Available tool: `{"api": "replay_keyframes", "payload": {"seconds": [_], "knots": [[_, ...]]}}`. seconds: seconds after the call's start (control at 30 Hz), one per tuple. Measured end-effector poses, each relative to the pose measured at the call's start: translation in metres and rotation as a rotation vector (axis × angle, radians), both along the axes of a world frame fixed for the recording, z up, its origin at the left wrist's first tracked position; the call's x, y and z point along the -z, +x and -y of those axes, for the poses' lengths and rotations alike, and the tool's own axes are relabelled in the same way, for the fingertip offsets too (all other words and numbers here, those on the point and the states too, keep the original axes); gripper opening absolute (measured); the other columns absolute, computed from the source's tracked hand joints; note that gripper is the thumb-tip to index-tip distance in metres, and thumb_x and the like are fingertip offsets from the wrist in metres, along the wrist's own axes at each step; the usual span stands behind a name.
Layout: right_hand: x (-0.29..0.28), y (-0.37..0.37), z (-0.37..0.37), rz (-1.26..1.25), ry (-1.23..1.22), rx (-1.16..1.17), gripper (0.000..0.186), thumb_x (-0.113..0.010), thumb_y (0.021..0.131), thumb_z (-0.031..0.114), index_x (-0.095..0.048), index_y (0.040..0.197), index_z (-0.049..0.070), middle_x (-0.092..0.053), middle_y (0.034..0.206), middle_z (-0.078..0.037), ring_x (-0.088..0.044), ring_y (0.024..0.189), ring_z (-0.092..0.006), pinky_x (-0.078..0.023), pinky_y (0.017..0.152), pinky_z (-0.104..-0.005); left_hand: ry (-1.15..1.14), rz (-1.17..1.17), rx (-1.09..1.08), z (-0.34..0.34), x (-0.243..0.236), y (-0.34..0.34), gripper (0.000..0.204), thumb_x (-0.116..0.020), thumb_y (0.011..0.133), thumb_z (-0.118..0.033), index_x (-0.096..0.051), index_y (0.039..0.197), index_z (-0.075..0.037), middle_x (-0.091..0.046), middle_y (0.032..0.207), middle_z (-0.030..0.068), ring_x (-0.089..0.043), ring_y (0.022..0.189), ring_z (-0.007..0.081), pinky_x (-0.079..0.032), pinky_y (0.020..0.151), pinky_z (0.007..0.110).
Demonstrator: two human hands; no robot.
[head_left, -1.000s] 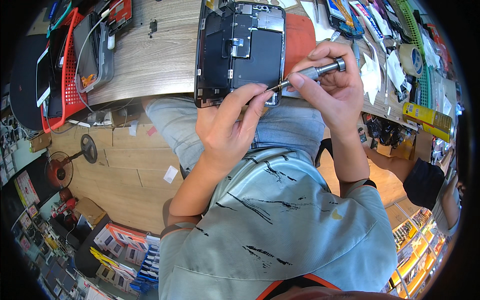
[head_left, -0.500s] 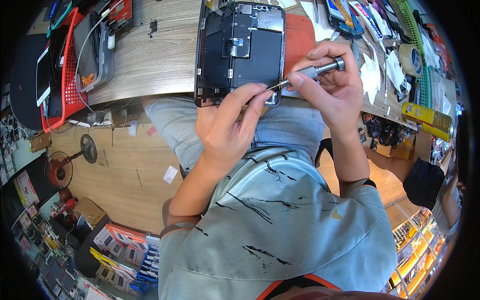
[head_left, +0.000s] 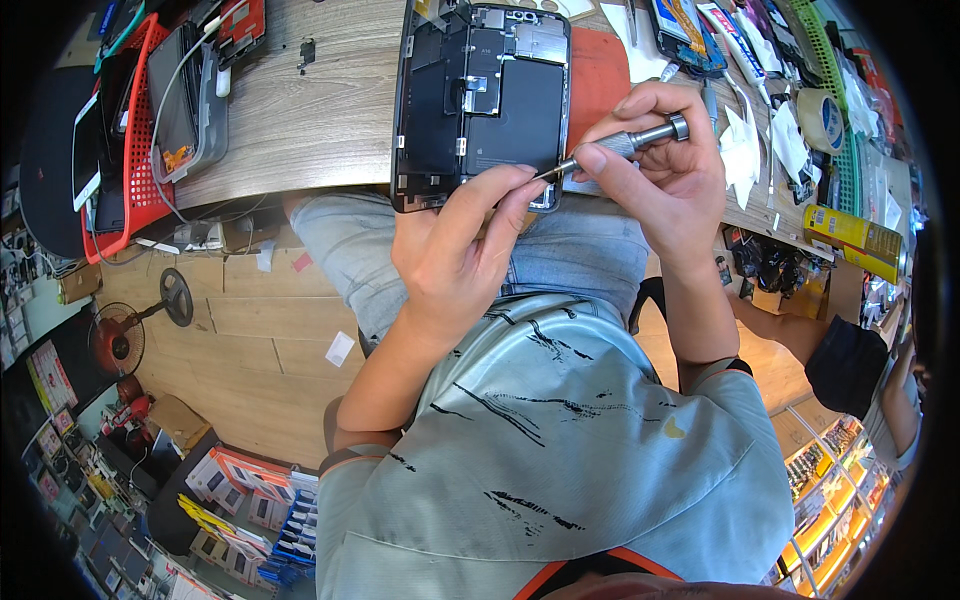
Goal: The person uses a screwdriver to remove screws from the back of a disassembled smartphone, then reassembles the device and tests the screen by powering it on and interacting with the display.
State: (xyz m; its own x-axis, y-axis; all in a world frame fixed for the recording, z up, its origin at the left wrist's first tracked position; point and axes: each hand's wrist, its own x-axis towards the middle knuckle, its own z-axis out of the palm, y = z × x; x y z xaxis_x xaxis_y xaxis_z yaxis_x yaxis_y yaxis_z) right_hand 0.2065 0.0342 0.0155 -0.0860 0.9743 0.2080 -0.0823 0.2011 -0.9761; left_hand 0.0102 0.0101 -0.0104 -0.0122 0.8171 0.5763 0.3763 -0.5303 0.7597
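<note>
An opened smartphone [head_left: 515,110] lies at the table's near edge, its battery and inner parts bare, with the detached dark screen [head_left: 425,110] folded out on its left. Between the fingers and thumb of my right hand [head_left: 665,165] is a slim grey metal screwdriver [head_left: 620,145], its shaft slanting down to the left. The thumb and forefinger of my left hand [head_left: 455,235] are pinched together right at the screwdriver's tip, over the phone's lower edge. Whatever sits in that pinch is too small to make out.
A red mat [head_left: 598,85] lies under the phone's right side. To the left stands a red basket [head_left: 140,150] beside a clear tray [head_left: 210,140] of phones. On the right are a tape roll [head_left: 821,120], a yellow can [head_left: 855,242] and another person's arm [head_left: 775,325].
</note>
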Motion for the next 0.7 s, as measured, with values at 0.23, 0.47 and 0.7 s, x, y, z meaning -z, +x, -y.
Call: {"api": "replay_keyframes", "payload": {"seconds": [0.23,0.47,0.7], "knots": [[-0.0003,0.0001,0.0001,0.002,0.006,-0.002,0.045,-0.081,0.088,-0.004,-0.051,0.121,0.002,-0.074,0.096,-0.01,-0.072,0.088,-0.0105,-0.056,0.074,-0.0215,-0.001,0.021,-0.007,-0.0002,0.0024,0.0008,0.022,-0.087,0.079,0.004,-0.077,0.097,-0.002,-0.074,0.088,0.009,-0.069,0.076,0.0217,-0.054,0.068,0.031],[-0.0019,-0.0006,0.0006,-0.001,-0.008,0.003,0.045,-0.081,0.088,-0.004,-0.05,0.121,0.001,-0.074,0.096,-0.01,-0.072,0.088,-0.0106,-0.056,0.074,-0.0218,0.041,-0.038,0.002,-0.0016,0.0033,-0.0021,0.02,-0.086,0.083,0.002,-0.077,0.101,-0.001,-0.078,0.094,0.0066,-0.069,0.08,0.0151,-0.053,0.07,0.025],[-0.0008,-0.0004,0.0003,-0.008,0.0,-0.003,0.045,-0.081,0.088,-0.005,-0.05,0.121,0.001,-0.074,0.096,-0.01,-0.072,0.088,-0.0111,-0.057,0.075,-0.0225,0.032,-0.03,0.003,-0.0012,0.0025,-0.0015,0.02,-0.086,0.083,0.001,-0.078,0.101,-0.002,-0.078,0.094,0.0066,-0.069,0.08,0.0152,-0.054,0.071,0.025]]}}
